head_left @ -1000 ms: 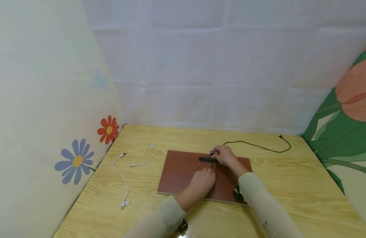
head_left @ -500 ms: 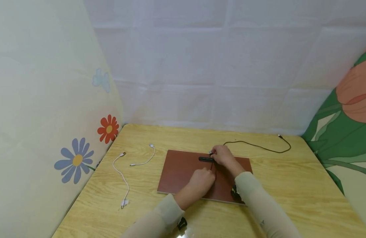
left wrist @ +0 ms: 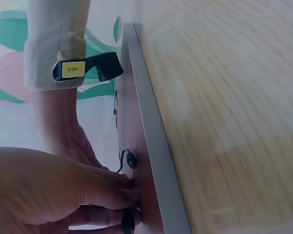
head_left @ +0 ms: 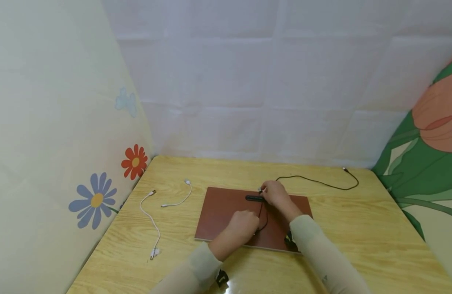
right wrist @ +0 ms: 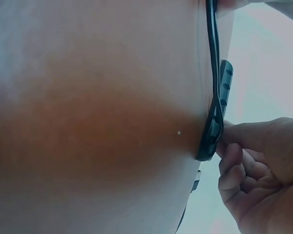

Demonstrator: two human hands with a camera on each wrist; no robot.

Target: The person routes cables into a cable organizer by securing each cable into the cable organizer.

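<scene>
A black slotted cable clip bar [head_left: 253, 198] lies on a reddish-brown board [head_left: 218, 208]. At its right end my right hand [head_left: 277, 193] pinches a black cable [right wrist: 214, 48], its fingertips right at the bar in the right wrist view. A metal-tipped plug [head_left: 260, 190] shows just beyond those fingers. My left hand [head_left: 240, 226], nearer to me over the board, grips the same cable, which runs from the bar to its fingers. Some cable loops out to the right of this hand. In the left wrist view, a small black plug [left wrist: 132, 160] shows near the left fingers.
Two short white cables, one with its plug [head_left: 152, 192] nearer the left edge and one with its plug [head_left: 187, 182] farther back, lie left of the board. Another stretch of black cable [head_left: 301, 176] curves across the wooden table [head_left: 358, 228] behind and to the right.
My left hand has drawn back toward me and a little left, and more cable shows between it and the bar. The right hand stays at the bar's end.
</scene>
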